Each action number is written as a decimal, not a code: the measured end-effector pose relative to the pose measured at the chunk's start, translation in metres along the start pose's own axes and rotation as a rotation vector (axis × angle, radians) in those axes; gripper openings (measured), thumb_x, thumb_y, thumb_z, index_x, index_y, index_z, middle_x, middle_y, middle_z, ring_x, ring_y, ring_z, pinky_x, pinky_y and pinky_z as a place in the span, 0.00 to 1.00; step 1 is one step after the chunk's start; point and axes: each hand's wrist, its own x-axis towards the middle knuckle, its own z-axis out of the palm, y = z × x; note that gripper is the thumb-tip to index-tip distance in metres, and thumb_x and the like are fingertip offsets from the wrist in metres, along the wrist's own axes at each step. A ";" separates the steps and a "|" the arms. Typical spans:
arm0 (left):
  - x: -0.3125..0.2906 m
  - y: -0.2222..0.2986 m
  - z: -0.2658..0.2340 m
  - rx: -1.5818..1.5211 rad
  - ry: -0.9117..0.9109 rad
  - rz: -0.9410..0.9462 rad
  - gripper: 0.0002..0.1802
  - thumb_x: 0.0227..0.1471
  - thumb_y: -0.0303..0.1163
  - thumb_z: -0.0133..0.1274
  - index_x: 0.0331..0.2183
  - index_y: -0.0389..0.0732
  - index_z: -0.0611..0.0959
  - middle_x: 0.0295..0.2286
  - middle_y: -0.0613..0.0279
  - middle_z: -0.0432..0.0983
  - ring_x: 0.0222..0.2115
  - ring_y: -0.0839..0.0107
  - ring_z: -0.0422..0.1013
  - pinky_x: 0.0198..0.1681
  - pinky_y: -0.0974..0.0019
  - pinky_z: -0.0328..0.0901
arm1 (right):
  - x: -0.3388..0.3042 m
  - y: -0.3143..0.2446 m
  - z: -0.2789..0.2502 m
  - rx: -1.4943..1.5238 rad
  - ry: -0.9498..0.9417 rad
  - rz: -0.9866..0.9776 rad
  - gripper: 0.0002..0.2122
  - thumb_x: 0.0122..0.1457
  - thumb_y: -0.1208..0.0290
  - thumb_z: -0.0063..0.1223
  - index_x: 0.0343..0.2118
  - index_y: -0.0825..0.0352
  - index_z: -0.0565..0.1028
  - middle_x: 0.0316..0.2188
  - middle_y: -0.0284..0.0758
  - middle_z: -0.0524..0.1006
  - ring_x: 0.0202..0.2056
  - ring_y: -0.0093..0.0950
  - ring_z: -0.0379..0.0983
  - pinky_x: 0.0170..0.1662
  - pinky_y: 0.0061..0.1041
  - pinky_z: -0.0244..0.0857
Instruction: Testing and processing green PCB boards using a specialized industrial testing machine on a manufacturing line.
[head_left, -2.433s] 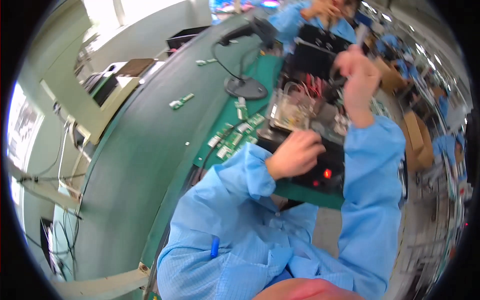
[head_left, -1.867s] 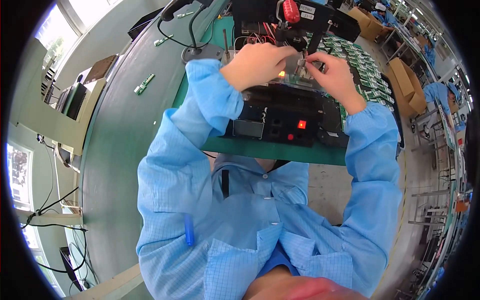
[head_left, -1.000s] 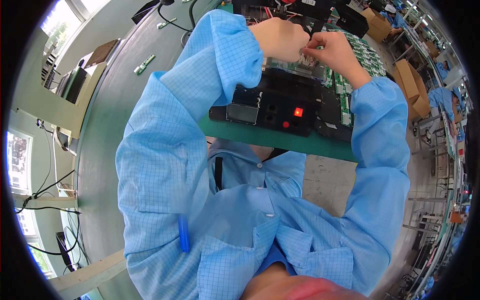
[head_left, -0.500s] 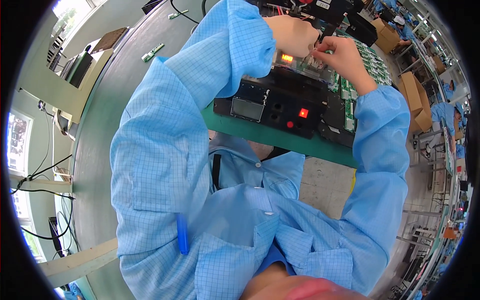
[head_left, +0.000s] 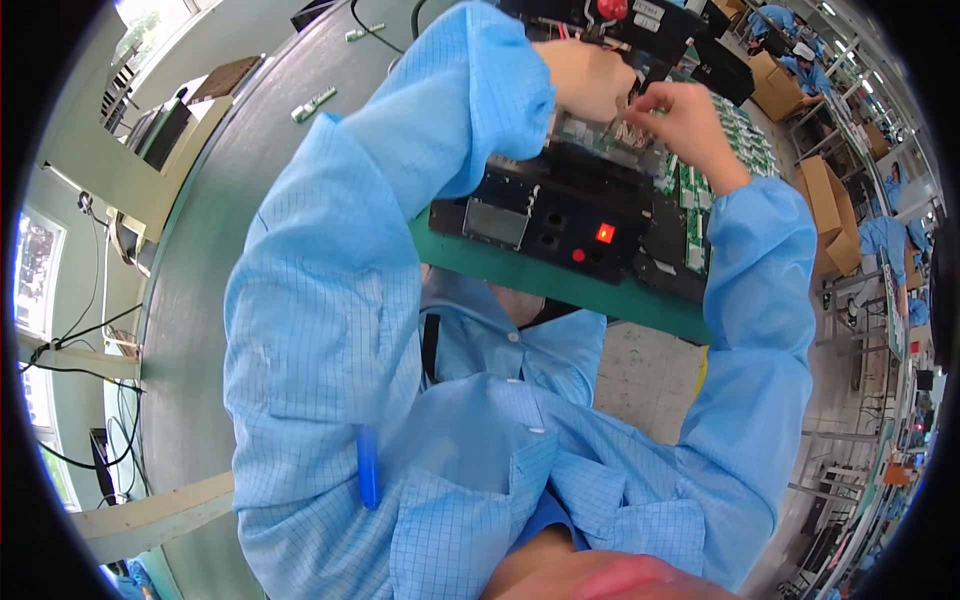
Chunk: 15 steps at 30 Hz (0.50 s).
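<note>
My left hand [head_left: 590,78] reaches over a black test fixture [head_left: 560,215], its fingers curled and mostly turned out of sight. Close beside it, my right hand [head_left: 688,122] has thumb and forefinger pinched together; whatever is between them is too small to make out. Thin, pale wire-like pieces [head_left: 626,132] show below the two hands, above the fixture's clear top. The fixture's front carries a small grey screen [head_left: 496,223], a lit red square switch [head_left: 605,233] and a round red button [head_left: 579,256]. A red knob [head_left: 612,9] stands at the fixture's upper part.
Rows of green circuit boards [head_left: 735,145] lie to the right of the fixture. Two loose boards, one a small green-white board [head_left: 314,105], rest on the green bench [head_left: 215,290] at left. Cardboard boxes [head_left: 828,215] stand beyond my right arm. Other people work further right.
The orange digits lit on the fixture by my left hand no longer show. Both hands stay close together over the fixture, and the view has shifted slightly.
</note>
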 end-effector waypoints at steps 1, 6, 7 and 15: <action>0.001 -0.004 0.004 0.005 0.006 0.004 0.20 0.43 0.26 0.50 0.41 0.41 0.84 0.36 0.50 0.80 0.37 0.54 0.77 0.40 0.58 0.71 | -0.006 0.000 0.006 0.005 0.011 0.014 0.06 0.48 0.71 0.62 0.24 0.69 0.79 0.19 0.37 0.79 0.21 0.26 0.75 0.26 0.25 0.67; -0.001 -0.006 0.013 -0.064 0.014 0.010 0.16 0.45 0.33 0.52 0.39 0.44 0.84 0.37 0.52 0.80 0.39 0.55 0.77 0.41 0.55 0.71 | -0.008 -0.008 0.002 0.033 -0.031 0.094 0.06 0.48 0.72 0.62 0.25 0.70 0.79 0.20 0.36 0.79 0.21 0.26 0.76 0.27 0.25 0.67; 0.000 -0.008 0.011 -0.063 0.018 0.011 0.16 0.45 0.33 0.52 0.39 0.44 0.84 0.37 0.52 0.80 0.39 0.55 0.77 0.41 0.55 0.71 | -0.005 -0.006 0.001 0.030 -0.028 0.093 0.06 0.48 0.72 0.62 0.25 0.70 0.79 0.20 0.36 0.79 0.21 0.26 0.76 0.27 0.25 0.67; -0.005 -0.006 0.013 -0.099 0.018 0.000 0.17 0.45 0.31 0.52 0.40 0.48 0.85 0.37 0.54 0.80 0.40 0.55 0.77 0.42 0.55 0.71 | -0.006 -0.004 0.003 0.020 -0.028 0.090 0.07 0.48 0.72 0.63 0.25 0.71 0.79 0.20 0.37 0.79 0.21 0.26 0.75 0.27 0.24 0.66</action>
